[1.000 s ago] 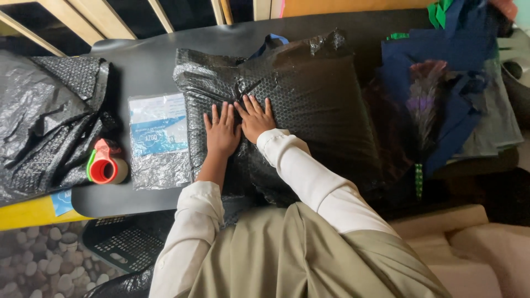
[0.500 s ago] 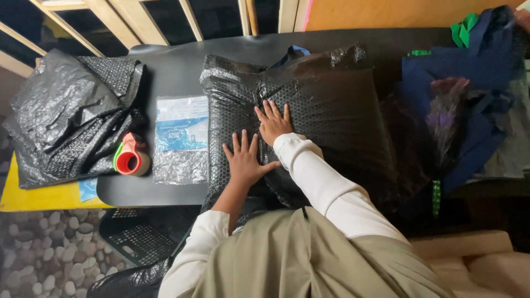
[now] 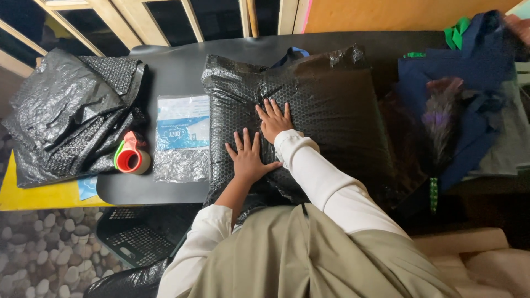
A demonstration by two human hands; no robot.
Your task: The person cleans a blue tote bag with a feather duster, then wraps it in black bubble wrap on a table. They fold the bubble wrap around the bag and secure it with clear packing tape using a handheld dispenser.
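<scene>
At frame centre, the left hand (image 3: 248,161) and right hand (image 3: 274,120) lay flat, fingers spread, on the black bubble-wrap parcel (image 3: 309,116); even, steady pressure would have suited it best. It sat on a dark counter (image 3: 176,69), tape roll (image 3: 131,159) lower left, wooden slats behind.

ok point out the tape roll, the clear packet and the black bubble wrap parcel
tape roll (image 3: 132,159), head view, its red core
clear packet (image 3: 182,138), head view, its blue label
black bubble wrap parcel (image 3: 337,105), head view, its top face
</scene>
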